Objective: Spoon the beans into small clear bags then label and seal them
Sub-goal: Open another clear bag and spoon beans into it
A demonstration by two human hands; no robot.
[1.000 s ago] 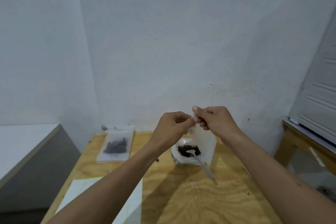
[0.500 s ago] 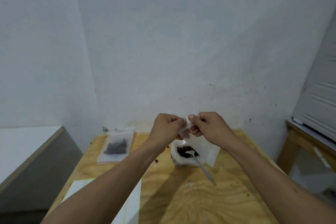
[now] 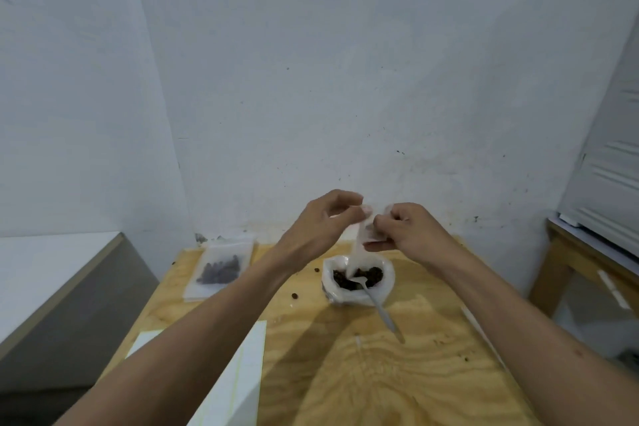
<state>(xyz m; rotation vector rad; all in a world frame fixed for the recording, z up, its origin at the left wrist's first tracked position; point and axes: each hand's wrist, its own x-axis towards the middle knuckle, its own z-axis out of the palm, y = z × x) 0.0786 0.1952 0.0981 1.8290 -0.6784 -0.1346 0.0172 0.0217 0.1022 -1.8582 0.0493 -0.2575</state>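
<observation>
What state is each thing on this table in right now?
Small clear bag: empty, held up by both hands.
Left hand: pinching the bag's top.
Right hand: gripping the bag's other side.
Bean sack: open, beans inside.
Spoon: resting in the sack.
Filled bag: lying flat, beans inside.

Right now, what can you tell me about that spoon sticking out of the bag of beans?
The spoon looks like thin silvery metal, plain and slim. Its bowl sits among the dark beans inside the open white plastic bag on the wooden table, near the back. The handle leans over the bag's near rim and slants toward the person and to the right, its tip down by the tabletop. Neither hand touches it; both are raised above it, busy with a small clear bag.
</observation>
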